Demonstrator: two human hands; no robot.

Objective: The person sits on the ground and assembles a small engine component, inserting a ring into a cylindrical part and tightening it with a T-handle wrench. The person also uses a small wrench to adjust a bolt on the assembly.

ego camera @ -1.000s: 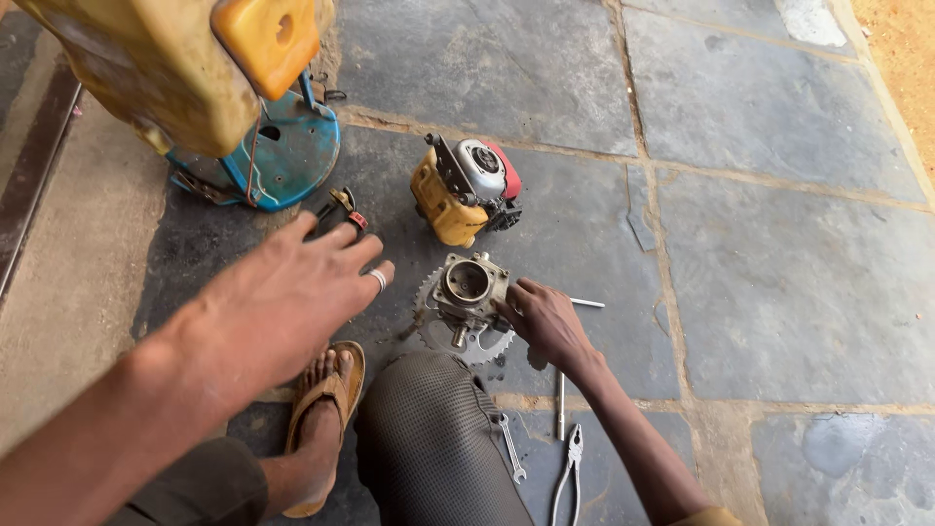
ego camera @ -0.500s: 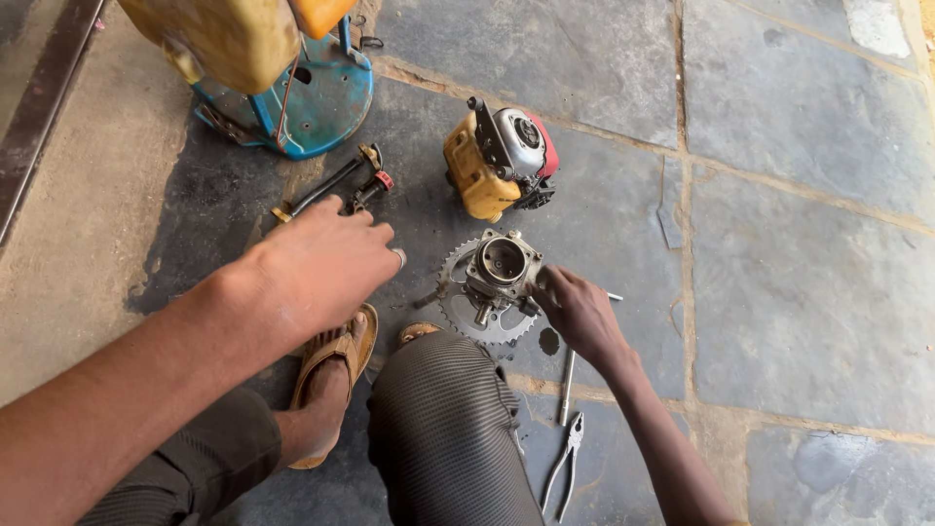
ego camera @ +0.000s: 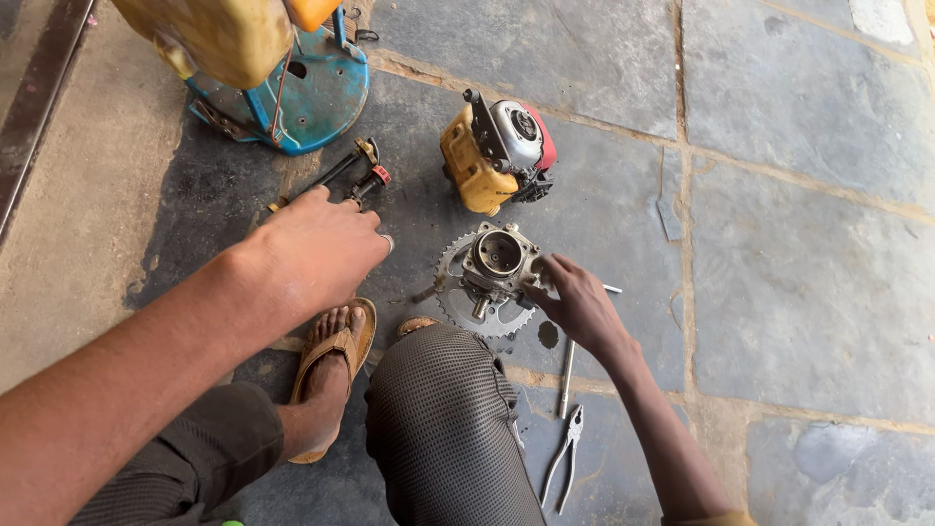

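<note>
A grey metal carburettor (ego camera: 497,259) rests on a toothed sprocket (ego camera: 456,302) on the stone floor, just beyond my knee. My right hand (ego camera: 577,304) grips the carburettor's right side with its fingertips. My left hand (ego camera: 314,253) hovers palm down to the left of it, fingers curled and holding nothing that shows. A ring is on one finger. The left hand is close to a black tool with a red end (ego camera: 346,177) lying on the floor.
A small yellow and red engine (ego camera: 497,152) sits beyond the carburettor. A blue base (ego camera: 326,102) carrying a yellow tank (ego camera: 209,34) stands at top left. Pliers (ego camera: 565,458) and a metal rod (ego camera: 567,375) lie by my right forearm. My sandalled foot (ego camera: 331,365) is below.
The view has shifted, so everything sits lower and further right in frame. My left hand has curled its fingers and drawn nearer. My right hand stays on the carburettor.
</note>
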